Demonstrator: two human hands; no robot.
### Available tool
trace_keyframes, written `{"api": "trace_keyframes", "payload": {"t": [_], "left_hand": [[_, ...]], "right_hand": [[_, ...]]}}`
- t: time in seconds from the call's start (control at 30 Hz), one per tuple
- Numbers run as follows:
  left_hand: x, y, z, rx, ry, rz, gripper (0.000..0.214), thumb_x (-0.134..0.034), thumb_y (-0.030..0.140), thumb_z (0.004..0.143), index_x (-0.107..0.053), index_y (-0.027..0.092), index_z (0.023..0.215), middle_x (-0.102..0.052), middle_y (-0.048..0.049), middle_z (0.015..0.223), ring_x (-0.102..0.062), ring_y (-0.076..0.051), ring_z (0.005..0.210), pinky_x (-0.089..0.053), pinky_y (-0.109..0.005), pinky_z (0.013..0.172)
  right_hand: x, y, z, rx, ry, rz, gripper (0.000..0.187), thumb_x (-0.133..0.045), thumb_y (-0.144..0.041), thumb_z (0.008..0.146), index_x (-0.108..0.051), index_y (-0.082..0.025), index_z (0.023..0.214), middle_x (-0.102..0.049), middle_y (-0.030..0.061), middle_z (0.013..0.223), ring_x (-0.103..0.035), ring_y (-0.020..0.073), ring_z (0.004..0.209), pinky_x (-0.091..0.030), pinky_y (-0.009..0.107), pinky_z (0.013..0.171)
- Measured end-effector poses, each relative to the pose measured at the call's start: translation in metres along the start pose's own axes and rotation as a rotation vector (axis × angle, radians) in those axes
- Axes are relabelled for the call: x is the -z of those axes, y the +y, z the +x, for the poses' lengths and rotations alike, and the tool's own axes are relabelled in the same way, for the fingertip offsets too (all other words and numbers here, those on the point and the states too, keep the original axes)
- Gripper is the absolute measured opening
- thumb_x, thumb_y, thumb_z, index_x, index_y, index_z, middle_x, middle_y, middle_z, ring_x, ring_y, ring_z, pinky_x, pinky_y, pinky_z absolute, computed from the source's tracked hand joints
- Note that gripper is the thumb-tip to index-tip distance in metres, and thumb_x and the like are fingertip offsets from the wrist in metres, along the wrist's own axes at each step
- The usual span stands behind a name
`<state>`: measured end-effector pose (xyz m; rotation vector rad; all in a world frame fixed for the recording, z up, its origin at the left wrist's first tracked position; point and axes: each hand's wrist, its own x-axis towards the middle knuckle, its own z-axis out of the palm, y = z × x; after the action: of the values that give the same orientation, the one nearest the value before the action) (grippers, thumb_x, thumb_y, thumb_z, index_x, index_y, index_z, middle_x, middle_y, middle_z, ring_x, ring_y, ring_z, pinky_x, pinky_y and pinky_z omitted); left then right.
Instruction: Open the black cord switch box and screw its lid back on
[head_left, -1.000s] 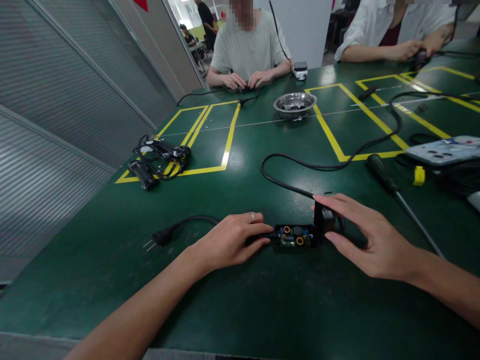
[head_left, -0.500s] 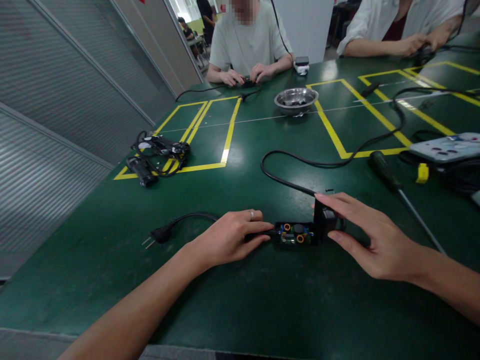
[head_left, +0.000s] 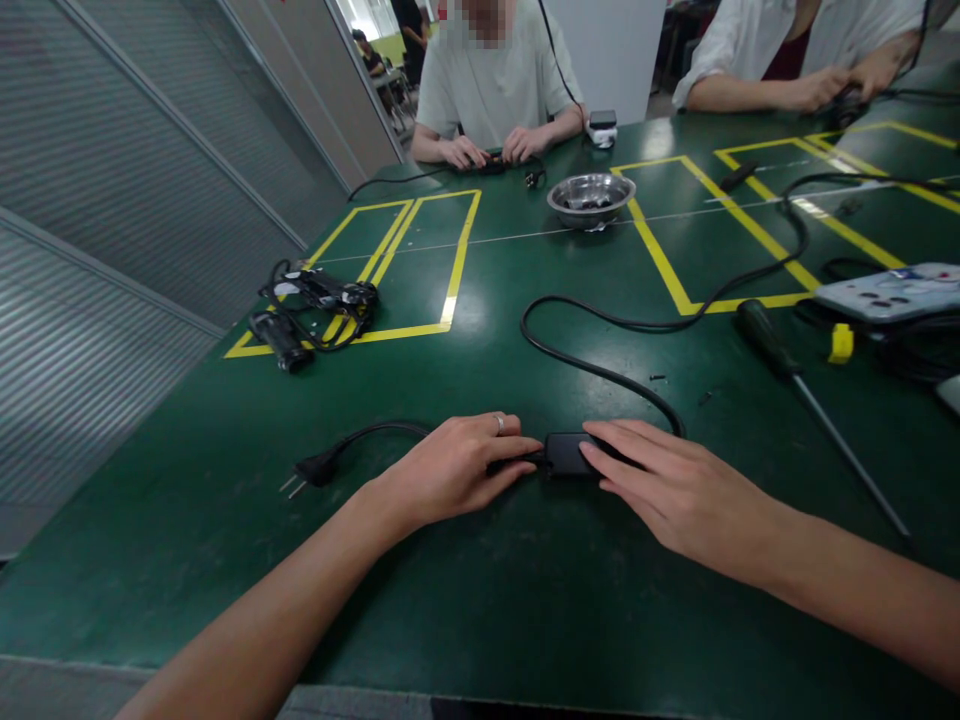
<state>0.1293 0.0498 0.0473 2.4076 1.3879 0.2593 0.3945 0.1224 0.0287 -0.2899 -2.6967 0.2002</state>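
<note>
A small black plastic case (head_left: 566, 456) lies on the green table in front of me, its black cover now over the circuit board, which is hidden. My left hand (head_left: 474, 462) is closed in a pinch round the black power cord at the case's left end. That cord runs left to a two-pin plug (head_left: 315, 470). With its fingers along the top and lower edge, my right hand (head_left: 660, 470) grips the cover and hides the case's right half. Another black cable (head_left: 570, 358) curves away behind the right hand.
A screwdriver (head_left: 806, 385) lies to the right, with tiny screws (head_left: 658, 377) nearer the hands. Beyond are a metal bowl (head_left: 591, 200), yellow tape outlines, a bundled cable (head_left: 322, 295) at left and a phone (head_left: 900, 290) at right. Two people work across the table.
My right hand has brought the cover down over the board and turned from holding it upright to lying across it. My left hand keeps its pinch on the cord.
</note>
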Motion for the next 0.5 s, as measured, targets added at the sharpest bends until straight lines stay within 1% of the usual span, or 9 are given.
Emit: {"api": "trace_keyframes", "payload": {"t": [0.07,0.13,0.2,0.27,0.3,0.33,0.4,0.43,0.5], "left_hand": [[0.000,0.000,0.000,0.008,-0.003,0.008,0.028,-0.043,0.027,0.099,-0.061,0.019,0.119,-0.061,-0.0065,0.096,-0.059,-0.017,0.086,-0.048,-0.029,0.075],[0.002,0.001,-0.001,0.029,0.005,0.026,0.029,-0.046,0.030,0.097,-0.059,0.019,0.121,-0.061,-0.0072,0.101,-0.060,-0.019,0.090,-0.050,-0.032,0.079],[0.006,0.004,0.000,0.045,0.054,0.037,0.041,-0.052,0.036,0.093,-0.051,0.017,0.129,-0.059,-0.0104,0.115,-0.058,-0.023,0.104,-0.050,-0.040,0.090],[0.009,0.010,0.004,0.048,0.139,0.038,0.054,-0.053,0.042,0.091,-0.042,0.016,0.137,-0.051,-0.0143,0.132,-0.052,-0.028,0.119,-0.045,-0.047,0.101],[0.010,0.014,0.007,0.049,0.191,0.043,0.055,-0.051,0.042,0.092,-0.039,0.015,0.139,-0.046,-0.0154,0.138,-0.048,-0.028,0.125,-0.042,-0.048,0.105],[0.009,0.019,0.012,0.048,0.244,0.058,0.055,-0.048,0.042,0.094,-0.036,0.015,0.140,-0.042,-0.0161,0.143,-0.044,-0.028,0.130,-0.039,-0.048,0.108],[0.003,0.030,0.022,0.024,0.315,0.112,0.059,-0.046,0.045,0.096,-0.032,0.013,0.142,-0.036,-0.0173,0.149,-0.037,-0.029,0.137,-0.035,-0.047,0.112],[-0.002,0.035,0.028,-0.008,0.314,0.142,0.065,-0.047,0.050,0.095,-0.030,0.011,0.144,-0.035,-0.0181,0.151,-0.035,-0.030,0.139,-0.034,-0.047,0.114],[-0.014,0.043,0.038,-0.077,0.203,0.187,0.075,-0.044,0.059,0.093,-0.026,0.010,0.147,-0.036,-0.0171,0.151,-0.035,-0.031,0.139,-0.033,-0.047,0.114]], "right_hand": [[-0.002,0.002,0.000,0.002,-0.022,0.029,0.039,-0.050,-0.015,0.091,-0.058,-0.010,0.129,-0.060,0.0166,0.133,-0.056,0.0244,0.124,-0.052,0.043,0.103],[-0.002,0.005,0.000,-0.001,-0.057,0.073,0.041,-0.050,-0.018,0.092,-0.057,-0.012,0.132,-0.056,0.0150,0.138,-0.055,0.0234,0.125,-0.050,0.044,0.104],[0.002,0.010,0.000,-0.026,-0.069,0.116,0.046,-0.055,-0.028,0.091,-0.054,-0.016,0.135,-0.053,0.0131,0.142,-0.053,0.0243,0.127,-0.050,0.046,0.104],[0.013,0.019,0.000,-0.104,-0.025,0.143,0.055,-0.059,-0.038,0.088,-0.050,-0.019,0.139,-0.051,0.0125,0.143,-0.052,0.0262,0.129,-0.050,0.049,0.102],[0.022,0.025,0.000,-0.173,0.021,0.135,0.057,-0.060,-0.040,0.087,-0.049,-0.019,0.139,-0.052,0.0125,0.142,-0.052,0.0268,0.128,-0.050,0.049,0.101],[0.031,0.033,0.000,-0.260,0.081,0.109,0.054,-0.059,-0.039,0.088,-0.051,-0.019,0.137,-0.054,0.0124,0.139,-0.054,0.0266,0.125,-0.050,0.049,0.100],[0.051,0.052,-0.002,-0.443,0.206,-0.046,0.039,-0.055,-0.038,0.089,-0.063,-0.019,0.122,-0.063,0.0117,0.123,-0.059,0.0265,0.112,-0.049,0.049,0.096],[0.059,0.062,-0.005,-0.542,0.221,-0.151,0.036,-0.053,-0.041,0.090,-0.066,-0.018,0.115,-0.065,0.0125,0.115,-0.060,0.0273,0.106,-0.049,0.050,0.093],[0.072,0.080,-0.012,-0.730,0.200,-0.372,0.042,-0.048,-0.047,0.091,-0.069,-0.014,0.104,-0.065,0.0161,0.105,-0.061,0.0306,0.099,-0.049,0.050,0.083]]}}
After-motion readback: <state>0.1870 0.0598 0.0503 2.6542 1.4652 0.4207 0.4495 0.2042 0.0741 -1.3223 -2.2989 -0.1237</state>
